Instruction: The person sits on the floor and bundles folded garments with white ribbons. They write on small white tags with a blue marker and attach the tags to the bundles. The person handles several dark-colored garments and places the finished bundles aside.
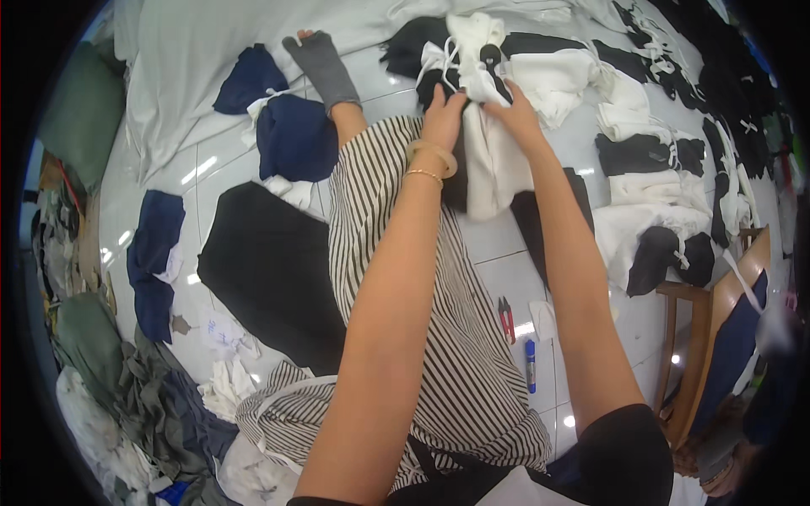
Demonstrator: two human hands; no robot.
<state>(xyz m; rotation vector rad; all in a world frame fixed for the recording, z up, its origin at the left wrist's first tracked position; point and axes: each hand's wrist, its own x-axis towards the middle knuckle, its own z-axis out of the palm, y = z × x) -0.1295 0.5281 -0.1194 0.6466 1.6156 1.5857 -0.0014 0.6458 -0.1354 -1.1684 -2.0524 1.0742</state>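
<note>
Both arms reach far forward over my striped lap. My left hand (442, 120), with a bangle on its wrist, is closed on the edge of a black and white cloth bundle (477, 69). My right hand (516, 116) grips the same bundle from its right side, thumb and fingers pressed on the white fabric. White strips are tied round the black part. A long white cloth piece (496, 173) hangs below, between my forearms. Some of the fingertips are hidden in the folds.
Navy cloth bundles (295, 137) and a large black cloth (268, 278) lie to the left. Red-handled snips (506, 320) and a blue marker (531, 366) rest on the tiles. White and dark stacks (654, 202) line the right, near a wooden chair (700, 337).
</note>
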